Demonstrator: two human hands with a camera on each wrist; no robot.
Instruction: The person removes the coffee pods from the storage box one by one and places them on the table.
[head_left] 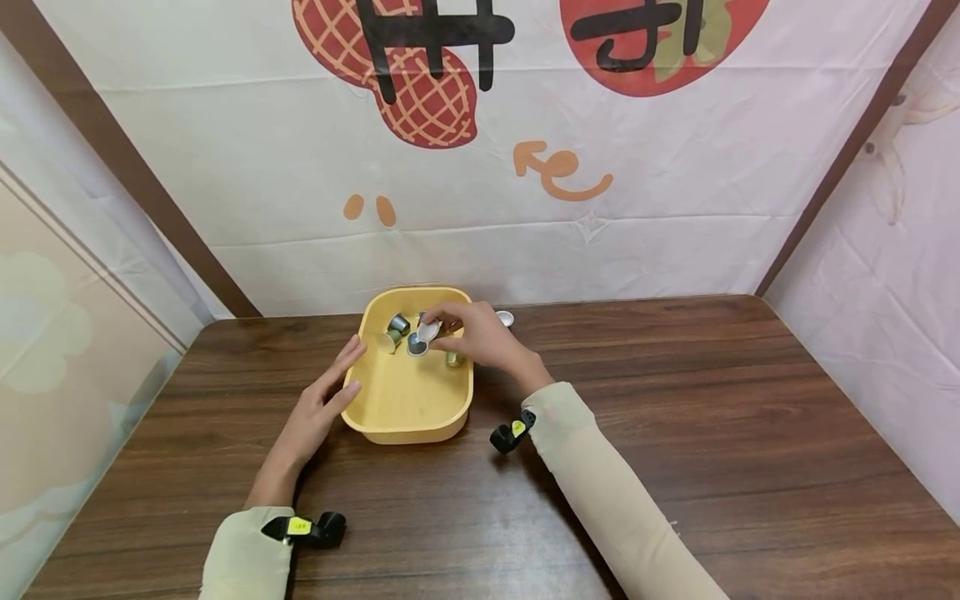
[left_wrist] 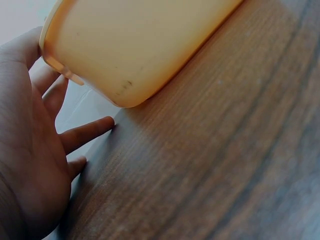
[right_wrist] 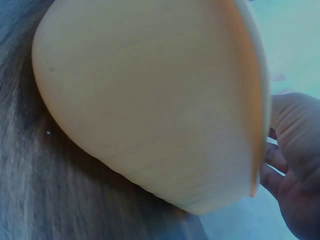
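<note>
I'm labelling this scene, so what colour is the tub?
The tub is yellow; the head view shows it best.

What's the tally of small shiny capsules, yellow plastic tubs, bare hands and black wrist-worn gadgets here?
Bare hands: 2 (left hand, right hand)
Yellow plastic tub: 1
Black wrist-worn gadgets: 2
Small shiny capsules: at least 4; the right hand may hide more
Total: at least 9
</note>
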